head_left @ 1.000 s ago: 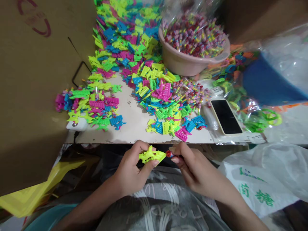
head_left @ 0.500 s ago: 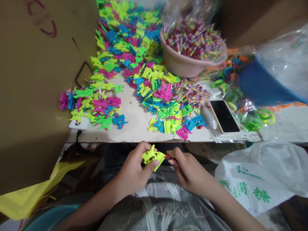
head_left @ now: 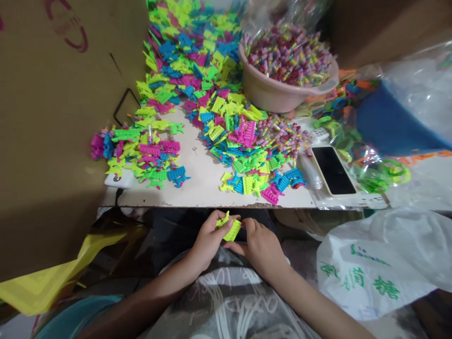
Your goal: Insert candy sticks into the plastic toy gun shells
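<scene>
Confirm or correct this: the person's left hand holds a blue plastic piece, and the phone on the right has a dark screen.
The colour is wrong: the head view shows the left hand holding a yellow plastic piece. The phone on the right does have a dark screen.

Left clip pile (head_left: pixel 151 151) and right clip pile (head_left: pixel 245 165) hem in open tabletop (head_left: pixel 197 179).
</scene>
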Demonstrator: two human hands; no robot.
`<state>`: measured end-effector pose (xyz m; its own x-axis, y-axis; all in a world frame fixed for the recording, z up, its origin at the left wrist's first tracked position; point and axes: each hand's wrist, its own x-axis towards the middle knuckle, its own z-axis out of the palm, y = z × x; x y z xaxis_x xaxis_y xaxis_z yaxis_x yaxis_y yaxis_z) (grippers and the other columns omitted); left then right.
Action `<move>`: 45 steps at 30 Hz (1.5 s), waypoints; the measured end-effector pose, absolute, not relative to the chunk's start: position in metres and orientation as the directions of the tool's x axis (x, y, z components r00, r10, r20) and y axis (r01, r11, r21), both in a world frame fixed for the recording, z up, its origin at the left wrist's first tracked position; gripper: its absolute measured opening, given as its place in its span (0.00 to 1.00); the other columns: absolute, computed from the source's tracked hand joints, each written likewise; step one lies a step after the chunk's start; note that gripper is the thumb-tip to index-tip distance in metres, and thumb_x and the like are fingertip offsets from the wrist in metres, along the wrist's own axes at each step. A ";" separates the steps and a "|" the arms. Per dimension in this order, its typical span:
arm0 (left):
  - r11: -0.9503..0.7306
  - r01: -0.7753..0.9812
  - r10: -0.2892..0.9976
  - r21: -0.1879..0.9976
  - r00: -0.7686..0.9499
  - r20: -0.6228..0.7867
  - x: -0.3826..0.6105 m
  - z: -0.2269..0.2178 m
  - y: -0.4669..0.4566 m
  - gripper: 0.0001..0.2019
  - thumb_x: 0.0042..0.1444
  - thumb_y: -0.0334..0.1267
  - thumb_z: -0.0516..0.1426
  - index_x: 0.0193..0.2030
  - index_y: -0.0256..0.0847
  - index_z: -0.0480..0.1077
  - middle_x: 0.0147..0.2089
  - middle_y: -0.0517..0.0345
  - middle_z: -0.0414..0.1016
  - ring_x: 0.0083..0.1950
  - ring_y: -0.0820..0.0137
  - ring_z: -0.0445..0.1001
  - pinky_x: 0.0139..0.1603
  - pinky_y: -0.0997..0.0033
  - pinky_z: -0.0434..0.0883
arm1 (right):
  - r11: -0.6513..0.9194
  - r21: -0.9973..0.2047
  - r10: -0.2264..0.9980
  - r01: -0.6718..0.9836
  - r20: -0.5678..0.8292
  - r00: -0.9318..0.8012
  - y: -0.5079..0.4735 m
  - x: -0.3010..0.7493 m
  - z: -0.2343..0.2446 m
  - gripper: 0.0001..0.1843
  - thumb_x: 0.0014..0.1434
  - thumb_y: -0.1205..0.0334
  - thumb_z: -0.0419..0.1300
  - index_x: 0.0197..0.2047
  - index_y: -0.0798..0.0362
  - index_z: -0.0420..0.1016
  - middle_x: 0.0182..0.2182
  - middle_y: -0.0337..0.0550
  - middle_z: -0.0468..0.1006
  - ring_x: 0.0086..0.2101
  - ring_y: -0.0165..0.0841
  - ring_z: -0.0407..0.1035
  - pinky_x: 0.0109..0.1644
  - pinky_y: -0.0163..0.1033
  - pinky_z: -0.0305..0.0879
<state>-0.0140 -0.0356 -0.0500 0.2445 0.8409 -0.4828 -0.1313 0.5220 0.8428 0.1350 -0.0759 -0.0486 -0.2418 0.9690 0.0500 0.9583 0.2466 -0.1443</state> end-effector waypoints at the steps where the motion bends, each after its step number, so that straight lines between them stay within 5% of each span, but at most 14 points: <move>1: 0.594 -0.201 0.799 0.779 0.256 -0.544 -0.013 -0.054 -0.041 0.16 0.48 0.48 0.67 0.33 0.41 0.68 0.33 0.59 0.75 0.37 0.68 0.73 0.40 0.71 0.68 | 0.233 -0.135 0.971 0.963 -0.016 -0.238 -0.079 0.134 -0.054 0.34 0.60 0.29 0.49 0.38 0.57 0.68 0.28 0.49 0.74 0.28 0.42 0.74 0.28 0.41 0.64; 5: 0.761 -0.353 0.640 0.545 0.271 -0.719 -0.012 -0.076 -0.059 0.19 0.35 0.44 0.73 0.29 0.38 0.71 0.29 0.60 0.73 0.33 0.71 0.71 0.36 0.74 0.66 | 0.233 -0.117 0.918 0.965 -0.303 -0.258 -0.091 0.131 -0.064 0.32 0.59 0.32 0.56 0.37 0.58 0.69 0.27 0.51 0.77 0.28 0.44 0.77 0.27 0.40 0.66; 11: 0.802 -0.346 0.578 0.487 0.244 -0.778 -0.013 -0.094 -0.065 0.17 0.33 0.37 0.73 0.27 0.37 0.71 0.27 0.59 0.74 0.30 0.70 0.72 0.35 0.71 0.66 | 0.195 -0.183 0.853 0.964 -0.453 -0.259 -0.091 0.127 -0.060 0.30 0.60 0.35 0.58 0.40 0.59 0.70 0.31 0.56 0.80 0.32 0.46 0.79 0.31 0.41 0.70; 15: 0.808 -0.354 0.562 0.471 0.220 -0.798 -0.011 -0.098 -0.067 0.18 0.29 0.35 0.73 0.24 0.37 0.70 0.24 0.62 0.73 0.28 0.71 0.71 0.32 0.73 0.65 | 0.166 -0.236 0.845 0.958 -0.466 -0.261 -0.089 0.128 -0.064 0.30 0.61 0.35 0.57 0.39 0.59 0.71 0.30 0.57 0.81 0.32 0.46 0.80 0.31 0.40 0.69; 22: 0.812 -0.369 0.545 0.452 0.204 -0.813 -0.010 -0.095 -0.065 0.21 0.24 0.40 0.75 0.26 0.37 0.72 0.26 0.59 0.76 0.28 0.71 0.73 0.31 0.74 0.66 | 0.115 -0.321 0.840 0.940 -0.473 -0.265 -0.092 0.129 -0.077 0.21 0.64 0.47 0.61 0.44 0.60 0.73 0.34 0.55 0.83 0.36 0.45 0.81 0.34 0.38 0.69; 31: 0.767 -0.379 0.608 0.518 0.170 -0.776 -0.007 -0.089 -0.065 0.25 0.24 0.45 0.76 0.27 0.38 0.71 0.31 0.57 0.79 0.36 0.67 0.76 0.37 0.73 0.68 | 0.134 -0.340 0.873 0.931 -0.405 -0.274 -0.095 0.129 -0.083 0.20 0.64 0.48 0.60 0.42 0.59 0.72 0.31 0.55 0.82 0.33 0.44 0.80 0.32 0.38 0.67; 39: 0.750 -0.364 0.633 0.552 0.153 -0.759 -0.009 -0.087 -0.071 0.24 0.24 0.44 0.75 0.26 0.39 0.70 0.27 0.59 0.76 0.32 0.68 0.75 0.35 0.72 0.68 | 0.155 -0.408 0.888 0.900 -0.342 -0.308 -0.101 0.131 -0.088 0.26 0.65 0.40 0.56 0.42 0.58 0.73 0.32 0.55 0.83 0.32 0.43 0.80 0.32 0.37 0.66; 45: 0.723 -0.366 0.670 0.586 0.165 -0.724 -0.007 -0.082 -0.075 0.24 0.27 0.47 0.75 0.27 0.39 0.70 0.27 0.59 0.76 0.32 0.69 0.76 0.37 0.72 0.71 | 0.154 -0.438 0.898 0.886 -0.312 -0.310 -0.107 0.127 -0.090 0.17 0.67 0.51 0.58 0.43 0.59 0.75 0.33 0.54 0.83 0.33 0.42 0.80 0.33 0.37 0.67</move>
